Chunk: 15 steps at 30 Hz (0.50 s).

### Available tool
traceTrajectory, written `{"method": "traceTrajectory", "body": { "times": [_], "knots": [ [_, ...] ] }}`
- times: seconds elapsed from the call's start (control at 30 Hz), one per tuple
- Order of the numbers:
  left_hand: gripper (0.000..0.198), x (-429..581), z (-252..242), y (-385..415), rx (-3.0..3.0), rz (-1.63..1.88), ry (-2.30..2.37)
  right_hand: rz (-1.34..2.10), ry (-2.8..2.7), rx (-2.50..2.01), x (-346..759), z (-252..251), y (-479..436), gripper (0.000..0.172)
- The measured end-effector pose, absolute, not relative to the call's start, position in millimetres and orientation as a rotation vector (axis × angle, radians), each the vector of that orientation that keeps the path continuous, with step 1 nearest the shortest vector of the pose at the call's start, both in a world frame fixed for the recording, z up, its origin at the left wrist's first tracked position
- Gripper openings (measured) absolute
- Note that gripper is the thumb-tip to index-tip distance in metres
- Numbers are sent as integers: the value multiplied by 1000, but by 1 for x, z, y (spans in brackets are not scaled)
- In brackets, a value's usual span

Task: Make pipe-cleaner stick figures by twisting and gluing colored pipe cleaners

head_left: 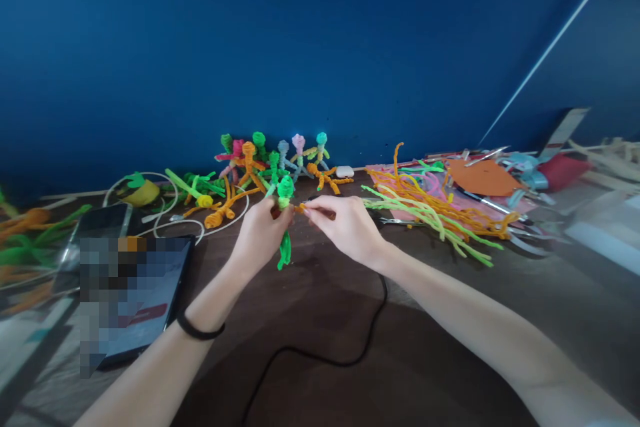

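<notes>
Green fuzzy figure sits between the hands, head toward 12 o'clock, legs toward 6. Left hand, at its 9 o'clock, pinches its middle. Right hand, at 3, pinches small orange piece just beside figure. Fuzzy stems farther out at 3.

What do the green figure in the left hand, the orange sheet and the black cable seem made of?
Green figure: probably chenille stems, matte and soft, judging by its fuzzy coils; any core is hidden.
Orange sheet: paper, card or felt, matte, showing an even, shineless face.
Black cable: likely a rubber or plastic sheath, smooth, running in even curves.
</notes>
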State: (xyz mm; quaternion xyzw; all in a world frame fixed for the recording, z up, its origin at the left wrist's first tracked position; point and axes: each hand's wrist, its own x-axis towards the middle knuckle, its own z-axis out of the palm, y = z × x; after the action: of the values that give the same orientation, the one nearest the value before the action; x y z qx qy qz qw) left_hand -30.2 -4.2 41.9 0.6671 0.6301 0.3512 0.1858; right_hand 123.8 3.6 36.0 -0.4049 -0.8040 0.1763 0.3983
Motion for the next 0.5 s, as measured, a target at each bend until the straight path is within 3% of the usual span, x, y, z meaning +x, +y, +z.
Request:
{"method": "traceTrajectory", "body": {
  "times": [0.5],
  "knots": [
    [20,-26,44,-4,1473,1276,1376,64,-2101,-972,123,12,7,30]
  ]
}}
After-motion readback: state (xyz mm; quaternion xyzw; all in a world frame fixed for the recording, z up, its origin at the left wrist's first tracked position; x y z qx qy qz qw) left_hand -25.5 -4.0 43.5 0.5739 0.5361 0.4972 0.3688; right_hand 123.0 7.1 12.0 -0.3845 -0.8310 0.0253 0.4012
